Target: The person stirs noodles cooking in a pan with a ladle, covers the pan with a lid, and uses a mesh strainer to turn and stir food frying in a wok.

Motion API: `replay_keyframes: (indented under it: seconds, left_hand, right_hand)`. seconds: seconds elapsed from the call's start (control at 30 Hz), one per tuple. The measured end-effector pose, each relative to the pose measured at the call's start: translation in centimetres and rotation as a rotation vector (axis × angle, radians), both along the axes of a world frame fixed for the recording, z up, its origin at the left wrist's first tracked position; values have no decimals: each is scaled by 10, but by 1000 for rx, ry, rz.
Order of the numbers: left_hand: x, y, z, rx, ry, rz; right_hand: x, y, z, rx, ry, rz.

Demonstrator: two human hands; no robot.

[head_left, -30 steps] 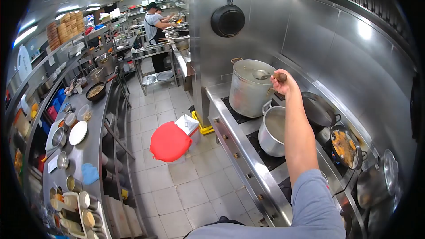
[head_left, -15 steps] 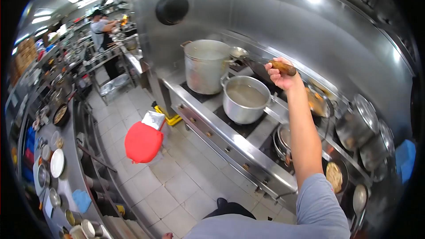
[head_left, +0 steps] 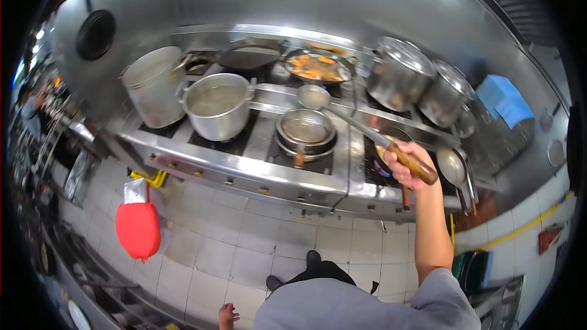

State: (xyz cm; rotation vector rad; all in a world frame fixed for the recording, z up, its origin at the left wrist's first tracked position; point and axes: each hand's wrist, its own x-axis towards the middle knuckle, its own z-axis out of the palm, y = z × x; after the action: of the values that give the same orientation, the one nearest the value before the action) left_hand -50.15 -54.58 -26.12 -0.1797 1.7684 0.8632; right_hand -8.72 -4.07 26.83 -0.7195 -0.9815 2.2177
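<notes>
Right hand (head_left: 406, 162): fingers wrapped around the wooden handle of a ladle (head_left: 359, 126), arm extended over the range (head_left: 275, 174); thumb side forward, grip looks firm. Change noted: one second ago the ladle's bowl is at the mouth of the tall pot (head_left: 153, 102); now it is well clear, swung rightward along the range, and the head view has turned with it. Judgement: the dip into the tall pot is likely over and the ladle is in transit. Ladle condition: dark brown, glossy handle; long straight metal shaft; round bowl, tilted little if at all, seemingly with pale, cloudy liquid inside, though blur prevents certainty. In this view the bowl lies just beyond the nested pans (head_left: 315, 142), right of the two-handled pot (head_left: 217, 125) and nearer than the wok (head_left: 318, 76) of orange-brown pieces; its height is not readable. Behind the right hand, a small pan (head_left: 397, 131) is partly hidden, with blue flame (head_left: 382, 170) beside it. Left hand (head_left: 228, 316): low at the bottom edge, fingers loosely curled, nothing visible in it, away from the range.
</notes>
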Motion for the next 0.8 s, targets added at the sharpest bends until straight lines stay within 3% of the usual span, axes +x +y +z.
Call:
replay_keyframes:
  seconds: [0.1, 0.13, 0.3, 0.4, 0.53, 0.6, 0.63, 0.73, 0.8]
  left_hand:
    - [11, 33, 4, 19, 24, -93]
    - [16, 44, 5, 28, 37, -114]
    - [43, 100, 15, 26, 80, -278]
    - [79, 136, 19, 11, 99, -319]
    - [149, 180, 26, 60, 84, -388]
    - [193, 203, 31, 64, 79, -468]
    - [214, 213, 36, 69, 70, -508]
    - [270, 235, 39, 71, 71, -510]
    - [295, 242, 30, 140, 36, -597]
  right_hand:
    - [69, -37, -11, 36, -29, -125]
    - [93, -43, -21, -45, 95, -163]
    - [174, -66, -42, 81, -429, -373]
    - [219, -55, -79, 49, -518, -446]
    - [281, -27, -140, 155, -640, -263]
    - [299, -24, -161, 260, -898, -313]
    - [310, -22, -176, 253, -888, -310]
    - [330, -20, -193, 760, -1443, -316]
    - [337, -16, -198, 784, -1475, -246]
